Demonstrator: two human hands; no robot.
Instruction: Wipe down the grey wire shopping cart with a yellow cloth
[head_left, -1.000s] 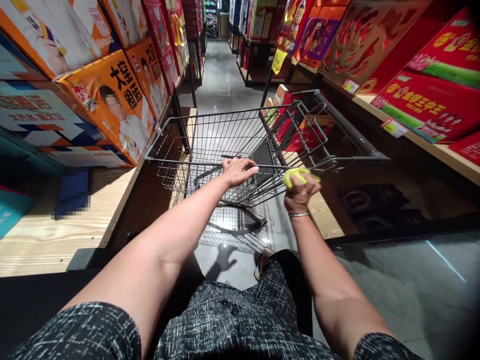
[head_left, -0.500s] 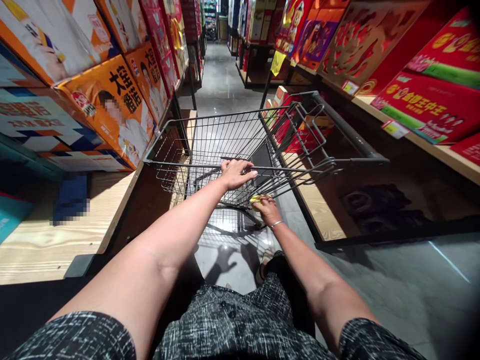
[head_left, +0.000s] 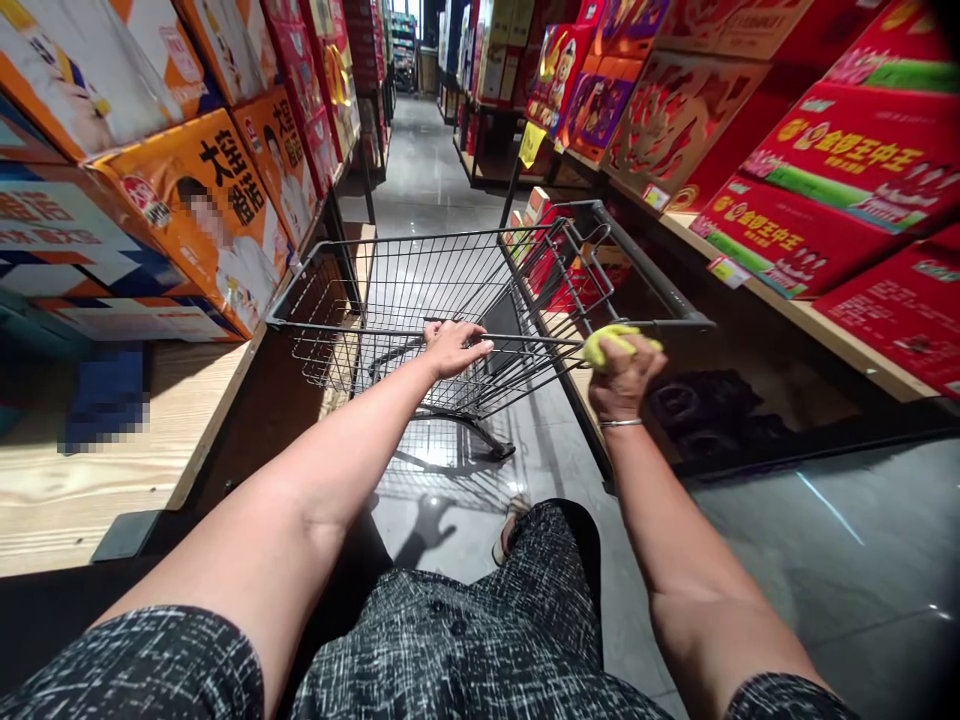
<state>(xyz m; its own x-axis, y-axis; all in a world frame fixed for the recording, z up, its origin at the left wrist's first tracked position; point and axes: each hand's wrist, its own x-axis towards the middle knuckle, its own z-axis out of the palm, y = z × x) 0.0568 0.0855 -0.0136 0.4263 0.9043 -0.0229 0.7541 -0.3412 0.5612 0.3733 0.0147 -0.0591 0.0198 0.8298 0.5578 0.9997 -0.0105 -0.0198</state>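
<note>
A grey wire shopping cart (head_left: 435,284) stands crosswise in front of me, its push handle (head_left: 649,262) to the right. My left hand (head_left: 454,350) rests over the near top rim, its fingers curled across the wire and the thumb stretched to the right. In my right hand (head_left: 619,378) a yellow cloth (head_left: 619,345) is bunched up, held against the near side of the cart near the handle end. A thin bracelet circles the right wrist. The fingers partly cover the cloth.
Orange cartons (head_left: 199,215) fill a wooden shelf (head_left: 67,500) on the left. Red gift boxes (head_left: 847,145) line the right shelf, with price tags along its edge. Grey tiled floor (head_left: 424,130) runs down the aisle between them. My foot (head_left: 511,525) is below the cart.
My right hand has moved up and right with the yellow cloth, from the cart's lower side to near its handle end. My left hand remains on the rim. The view has shifted slightly right.
</note>
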